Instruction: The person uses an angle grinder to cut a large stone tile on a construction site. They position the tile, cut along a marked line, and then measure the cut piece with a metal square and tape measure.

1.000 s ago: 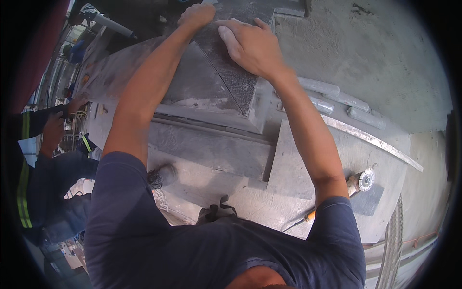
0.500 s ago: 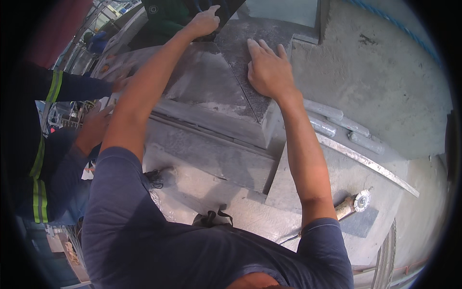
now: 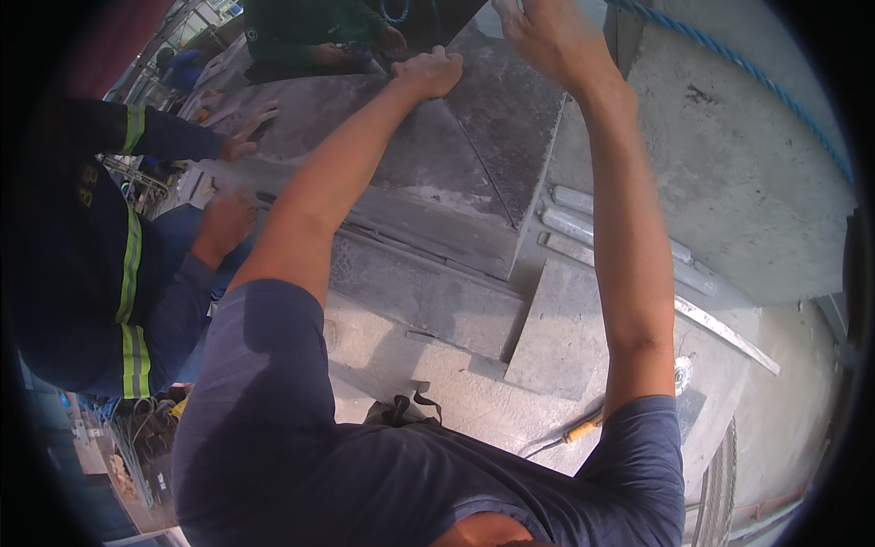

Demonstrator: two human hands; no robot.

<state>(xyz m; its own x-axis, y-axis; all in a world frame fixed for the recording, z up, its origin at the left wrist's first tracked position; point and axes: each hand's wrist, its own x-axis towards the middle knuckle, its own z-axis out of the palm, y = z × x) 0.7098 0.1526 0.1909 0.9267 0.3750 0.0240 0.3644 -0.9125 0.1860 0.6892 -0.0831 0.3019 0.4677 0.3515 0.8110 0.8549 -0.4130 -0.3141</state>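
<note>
A dusty grey stone slab (image 3: 401, 137) spans the middle, with a dark diagonal seam (image 3: 483, 169) running across it. At its far edge is my left hand (image 3: 430, 75), fingers curled in; whatever may be in them is hidden. My right hand (image 3: 556, 41) is raised at the top of the picture, beyond the slab's far right corner. Its fingertips are partly cut off by the frame, so its grip does not show. Behind my right upper arm lies an angle grinder, its yellow-brown body (image 3: 583, 428) and pale disc (image 3: 683, 372) showing on either side.
A co-worker in dark clothes with reflective bands (image 3: 132, 264) is at the left, hands (image 3: 241, 137) by the slab. Another person in green (image 3: 310, 32) works beyond it. Wrapped rolls (image 3: 570, 219), a long pale strip (image 3: 729, 337) and a blue rope (image 3: 729, 59) lie at the right.
My right hand has lifted off the slab and moved up and away. My left hand has shifted right along the far edge. The view has turned slightly, showing the green-clad person's hands.
</note>
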